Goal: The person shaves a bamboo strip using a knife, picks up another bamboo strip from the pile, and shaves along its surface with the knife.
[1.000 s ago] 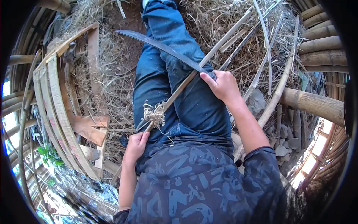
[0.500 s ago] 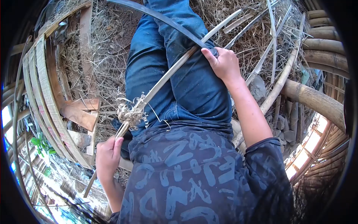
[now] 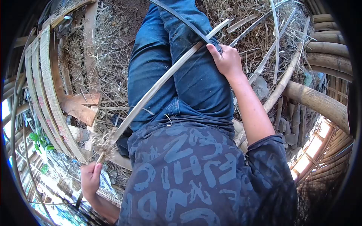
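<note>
My left hand [image 3: 90, 179] is closed round the near end of a long pale wooden or bamboo strip [image 3: 154, 88], at the lower left. A tangle of thin curled shavings [image 3: 105, 143] hangs on the strip just above that hand. The strip slants up across my thighs to the right. My right hand [image 3: 227, 60] rests by my right thigh, wrapped round the mostly hidden handle of a long dark curved knife [image 3: 183, 20]. Its blade runs up and left over my legs and crosses the strip close to my right hand.
Pale slats [image 3: 47, 75] of a wooden frame stand at the left. Dry shavings [image 3: 113, 56] litter the ground. Several loose strips [image 3: 277, 41] lie at the upper right, near a thick bamboo pole [image 3: 320, 101] and stacked bamboo [image 3: 328, 47].
My left hand has drawn the strip and its shavings down and left, so its far end sits closer to the knife. The blade points more steeply upward; my right hand has barely moved.
</note>
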The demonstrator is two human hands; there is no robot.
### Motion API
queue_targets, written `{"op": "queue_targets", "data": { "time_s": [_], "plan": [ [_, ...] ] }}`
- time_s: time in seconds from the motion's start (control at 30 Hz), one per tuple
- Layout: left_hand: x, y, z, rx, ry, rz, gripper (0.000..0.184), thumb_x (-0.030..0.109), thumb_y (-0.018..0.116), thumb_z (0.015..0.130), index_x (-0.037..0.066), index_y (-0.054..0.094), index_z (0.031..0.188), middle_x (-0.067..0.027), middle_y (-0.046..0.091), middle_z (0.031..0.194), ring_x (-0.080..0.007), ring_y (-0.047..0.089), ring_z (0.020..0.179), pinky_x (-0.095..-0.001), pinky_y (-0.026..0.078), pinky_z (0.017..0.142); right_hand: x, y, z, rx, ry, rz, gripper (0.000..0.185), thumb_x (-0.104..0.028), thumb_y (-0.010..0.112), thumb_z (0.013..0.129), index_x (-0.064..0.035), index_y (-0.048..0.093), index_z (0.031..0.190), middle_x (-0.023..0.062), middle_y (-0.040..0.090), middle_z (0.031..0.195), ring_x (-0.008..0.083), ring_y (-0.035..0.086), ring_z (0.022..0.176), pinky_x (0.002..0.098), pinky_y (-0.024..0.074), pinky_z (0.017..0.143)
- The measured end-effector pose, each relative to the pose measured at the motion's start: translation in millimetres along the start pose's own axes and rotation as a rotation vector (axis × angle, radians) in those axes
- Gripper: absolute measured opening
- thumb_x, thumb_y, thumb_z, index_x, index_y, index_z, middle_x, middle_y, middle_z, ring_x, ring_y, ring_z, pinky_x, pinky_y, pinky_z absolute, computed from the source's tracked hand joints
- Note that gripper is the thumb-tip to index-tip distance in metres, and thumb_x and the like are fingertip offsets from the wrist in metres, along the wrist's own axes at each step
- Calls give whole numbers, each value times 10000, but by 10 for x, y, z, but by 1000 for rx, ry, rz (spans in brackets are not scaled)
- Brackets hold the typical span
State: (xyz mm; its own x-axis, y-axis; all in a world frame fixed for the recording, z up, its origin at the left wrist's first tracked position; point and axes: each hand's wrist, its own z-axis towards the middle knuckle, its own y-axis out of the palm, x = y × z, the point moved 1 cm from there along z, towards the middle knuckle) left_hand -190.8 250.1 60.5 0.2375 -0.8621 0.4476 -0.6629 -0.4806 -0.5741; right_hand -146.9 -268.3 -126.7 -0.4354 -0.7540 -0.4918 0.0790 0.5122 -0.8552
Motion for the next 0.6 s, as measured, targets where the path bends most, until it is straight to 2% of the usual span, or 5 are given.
{"op": "queue_targets", "data": {
  "time_s": [0.17, 0.27, 0.3, 0.33, 0.6],
  "plan": [
    [-545, -493, -317, 27, -93, -58, 456, 233, 539, 963, 20, 449, 570, 12, 372, 494, -72, 314, 481, -311, 234, 449, 39, 13, 13, 1, -2, -18, 832, -776, 451, 824, 24, 675, 782, 283, 651, 768, 449, 651, 810, 511, 524, 722],
    [-466, -794, -450, 225, -83, 250, 508, 261, 492, 985, 49, 434, 527, 15, 391, 472, -86, 314, 440, -312, 216, 432, 32, 31, 18, -2, 4, -19, 831, -776, 453, 824, 24, 677, 787, 282, 652, 770, 448, 652, 810, 510, 526, 718],
    [-1087, -1002, -606, 208, -182, 8, 441, 257, 499, 991, 63, 476, 595, 36, 389, 488, -68, 321, 433, -277, 219, 414, 40, 27, 11, 10, 5, -18, 830, -776, 453, 824, 23, 677, 785, 281, 653, 770, 448, 652, 808, 508, 527, 716],
    [-1211, -1145, -696, 227, -216, -2, 437, 256, 500, 991, 64, 477, 600, 37, 389, 489, -67, 321, 433, -275, 219, 413, 42, 22, 2, 10, 7, -19, 830, -776, 453, 824, 23, 677, 785, 281, 653, 770, 448, 652, 808, 508, 527, 716],
    [-1023, -1528, -1121, 315, -392, 192, 402, 249, 503, 992, 68, 489, 633, 44, 390, 496, -59, 326, 431, -262, 224, 408, 25, 20, -11, 20, 29, -12, 818, -774, 463, 819, 14, 679, 768, 275, 656, 773, 446, 653, 801, 510, 524, 721]
  ]
}}
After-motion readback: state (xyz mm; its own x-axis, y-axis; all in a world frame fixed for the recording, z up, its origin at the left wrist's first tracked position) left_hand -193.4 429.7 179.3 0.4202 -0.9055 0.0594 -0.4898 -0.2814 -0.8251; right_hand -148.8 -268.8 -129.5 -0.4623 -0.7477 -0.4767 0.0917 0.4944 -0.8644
